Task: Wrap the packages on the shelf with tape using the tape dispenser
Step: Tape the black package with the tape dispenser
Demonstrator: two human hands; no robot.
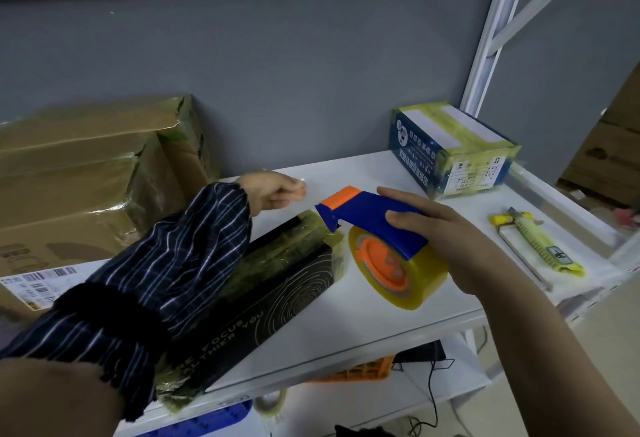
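Observation:
A flat black package (277, 294) with gold rings and lettering lies on the white shelf (374, 319), partly wrapped in clear tape. My right hand (450, 236) grips the blue and orange tape dispenser (377, 225), whose yellowish tape roll (405, 274) stands on the shelf by the package's far right corner. The dispenser's mouth touches that corner. My left hand (273, 191), in a striped sleeve, hovers beyond the package's far end with fingers curled; it seems to pinch a clear strip of tape, though this is hard to make out.
Taped brown cardboard boxes (86, 177) are stacked at the left. A taped blue and white box (453, 149) stands at the back right. A yellow utility knife (540, 246) lies near the shelf's right edge. A white upright post (491, 31) rises at the right.

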